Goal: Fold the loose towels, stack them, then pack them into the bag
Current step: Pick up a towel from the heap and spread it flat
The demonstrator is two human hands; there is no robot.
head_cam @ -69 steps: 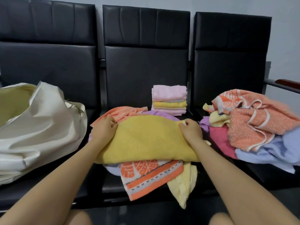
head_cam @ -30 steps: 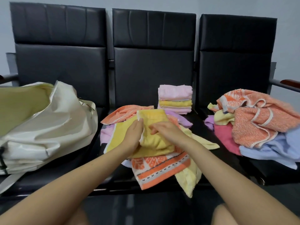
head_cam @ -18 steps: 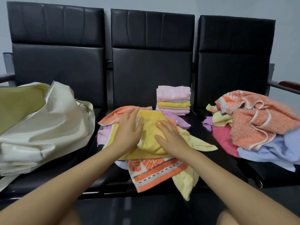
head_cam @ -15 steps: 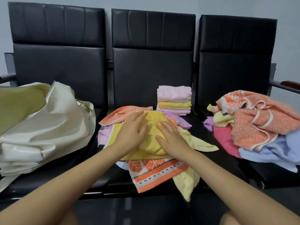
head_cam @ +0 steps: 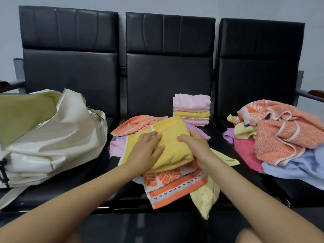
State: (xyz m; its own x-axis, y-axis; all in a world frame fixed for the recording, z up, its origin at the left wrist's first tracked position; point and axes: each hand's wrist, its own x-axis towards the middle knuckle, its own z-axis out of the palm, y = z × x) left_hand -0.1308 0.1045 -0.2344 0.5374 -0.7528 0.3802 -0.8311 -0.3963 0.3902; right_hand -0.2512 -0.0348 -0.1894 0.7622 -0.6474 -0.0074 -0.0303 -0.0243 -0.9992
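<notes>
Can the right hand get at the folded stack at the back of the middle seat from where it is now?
Probably yes: the right hand lies just before the folded stack, with only low towels between.

Left hand (head_cam: 146,151) flat — right hand (head_cam: 194,146) curled

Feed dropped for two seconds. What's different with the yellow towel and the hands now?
The yellow terry towel, spread wide before, is now folded into a compact bundle. The left hand presses flat on it; the right hand grips its right edge. The folded pastel towel stack, cream bag and loose pile stayed put.
</notes>
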